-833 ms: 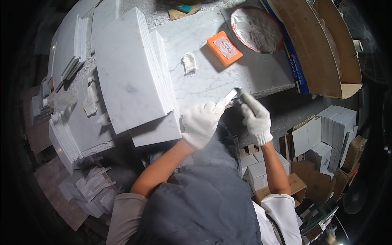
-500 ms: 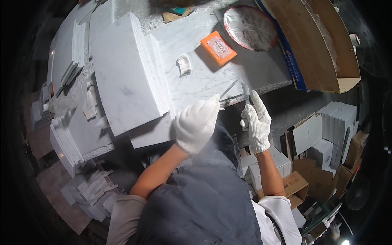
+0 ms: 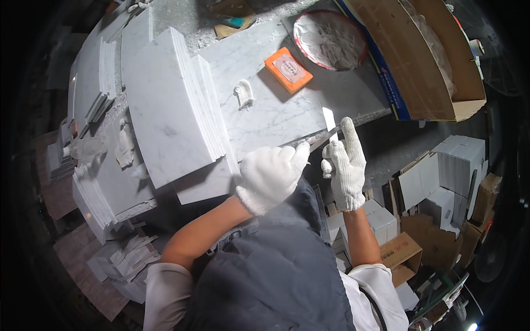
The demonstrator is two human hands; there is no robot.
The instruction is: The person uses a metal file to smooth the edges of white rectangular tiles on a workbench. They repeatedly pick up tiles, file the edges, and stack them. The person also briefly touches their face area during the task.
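Note:
My left hand point(image 3: 273, 179), in a white knit glove, is closed round a narrow putty knife point(image 3: 321, 141), whose grey blade points up and right. My right hand point(image 3: 346, 171), gloved alike, holds a second putty knife point(image 3: 329, 118) upright; its flat blade shines white. The left blade crosses the right one in front of the bench edge, near the right fingertips. Along the right blade, the index finger is stretched out while the other fingers are bent. Both handles are hidden in the gloves. Beyond my hands lies a grey-veined marble slab point(image 3: 276, 118).
On the slab are an orange hand pad point(image 3: 289, 70), a white scrap point(image 3: 243, 94) and a round red-rimmed tub of white paste point(image 3: 331, 39). Stacked marble tiles point(image 3: 165, 110) stand left. An open cardboard box point(image 3: 408, 55) sits at the right; white boxes point(image 3: 458, 157) are below.
The blade in my left hand has swung down and right across the other blade. The right blade has turned from grey to a bright white face.

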